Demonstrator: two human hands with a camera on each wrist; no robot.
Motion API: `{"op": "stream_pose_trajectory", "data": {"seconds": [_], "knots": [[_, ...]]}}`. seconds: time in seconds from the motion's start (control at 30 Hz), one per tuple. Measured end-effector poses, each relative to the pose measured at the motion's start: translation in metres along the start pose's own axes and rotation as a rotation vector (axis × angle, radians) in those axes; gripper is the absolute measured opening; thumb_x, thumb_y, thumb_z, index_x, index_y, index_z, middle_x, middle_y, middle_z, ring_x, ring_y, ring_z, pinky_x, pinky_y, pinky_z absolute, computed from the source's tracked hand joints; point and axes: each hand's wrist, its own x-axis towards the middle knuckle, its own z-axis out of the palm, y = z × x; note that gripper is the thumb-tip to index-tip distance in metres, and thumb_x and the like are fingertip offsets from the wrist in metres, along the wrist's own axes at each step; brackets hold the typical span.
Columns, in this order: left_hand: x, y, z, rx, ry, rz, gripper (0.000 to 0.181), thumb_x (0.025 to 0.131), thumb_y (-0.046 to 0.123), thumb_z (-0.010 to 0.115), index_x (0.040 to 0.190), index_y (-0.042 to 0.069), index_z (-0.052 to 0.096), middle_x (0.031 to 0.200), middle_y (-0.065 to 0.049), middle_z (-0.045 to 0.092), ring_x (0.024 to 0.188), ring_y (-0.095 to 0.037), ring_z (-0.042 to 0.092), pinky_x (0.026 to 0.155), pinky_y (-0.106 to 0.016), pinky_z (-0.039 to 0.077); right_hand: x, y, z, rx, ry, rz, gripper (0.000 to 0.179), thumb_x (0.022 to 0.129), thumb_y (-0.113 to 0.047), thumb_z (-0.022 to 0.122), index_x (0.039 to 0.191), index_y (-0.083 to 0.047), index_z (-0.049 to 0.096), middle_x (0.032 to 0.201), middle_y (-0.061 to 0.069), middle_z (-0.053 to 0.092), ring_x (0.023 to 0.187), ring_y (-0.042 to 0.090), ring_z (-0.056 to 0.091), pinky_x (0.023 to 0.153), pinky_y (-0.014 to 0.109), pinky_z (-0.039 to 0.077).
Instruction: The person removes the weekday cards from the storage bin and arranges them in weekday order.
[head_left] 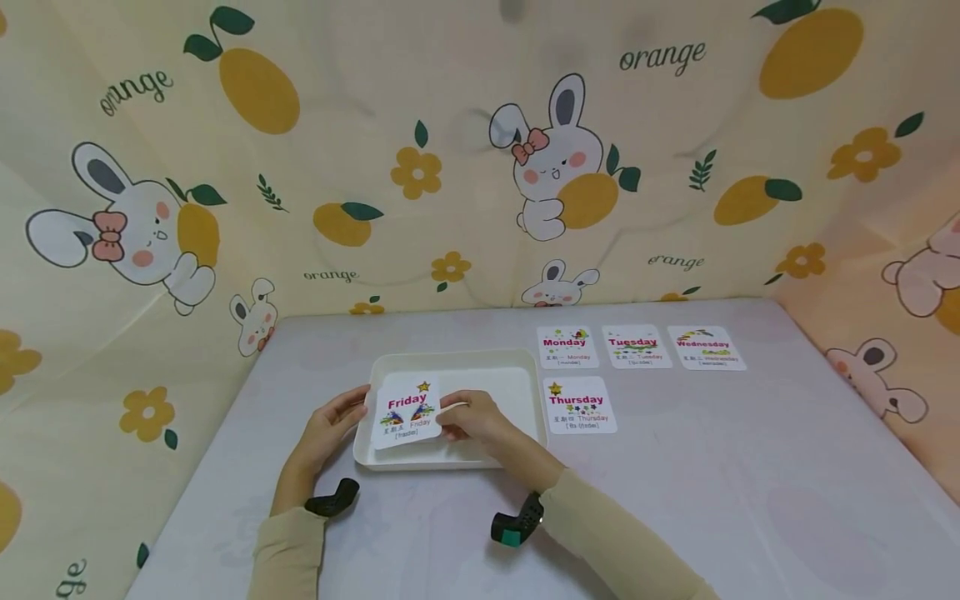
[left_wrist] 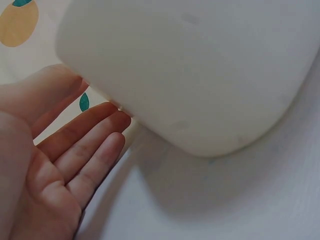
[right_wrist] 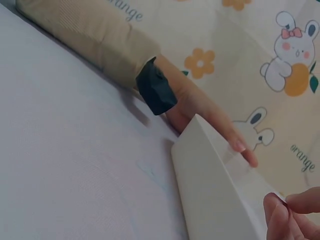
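In the head view, my right hand (head_left: 476,421) pinches the right edge of a white Friday card (head_left: 408,408) between thumb and fingers. The card is tilted over the left part of a white tray (head_left: 487,360). My left hand (head_left: 330,429) touches the tray's left side with fairly straight fingers. In the left wrist view, the left fingers (left_wrist: 95,150) lie against the outside of the tray (left_wrist: 200,80). The right wrist view shows the right fingertips (right_wrist: 277,210) pinching a thin card edge above the tray wall (right_wrist: 210,185), with the left hand (right_wrist: 205,107) beyond.
Right of the tray lie a Monday card (head_left: 567,347), a Tuesday card (head_left: 637,347) and a Wednesday card (head_left: 707,347) in a row. A Thursday card (head_left: 580,406) sits below Monday. Patterned cloth (head_left: 450,167) with rabbits and oranges surrounds the pale table (head_left: 712,483).
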Motion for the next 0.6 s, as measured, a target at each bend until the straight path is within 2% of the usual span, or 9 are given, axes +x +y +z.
{"op": "stream_pose_trajectory", "data": {"seconds": [0.13, 0.6], "knots": [[0.001, -0.002, 0.000, -0.006, -0.005, 0.012, 0.056, 0.095, 0.029, 0.060, 0.142, 0.004, 0.045, 0.150, -0.018, 0.044, 0.102, 0.020, 0.053, 0.090, -0.001, 0.042, -0.004, -0.001, -0.004, 0.000, -0.009, -0.012, 0.030, 0.083, 0.000, 0.063, 0.113, 0.005, 0.060, 0.068, 0.000, 0.060, 0.056, 0.007, 0.055, 0.051, 0.014, 0.048], [0.003, -0.003, 0.000, 0.031, 0.016, -0.004, 0.059, 0.094, 0.036, 0.060, 0.143, 0.007, 0.044, 0.152, -0.016, 0.043, 0.103, 0.021, 0.050, 0.091, 0.000, 0.041, -0.016, -0.005, -0.018, -0.011, -0.025, -0.007, 0.029, 0.085, -0.002, 0.064, 0.114, 0.002, 0.061, 0.070, 0.000, 0.061, 0.059, 0.008, 0.057, 0.054, 0.015, 0.050]]}}
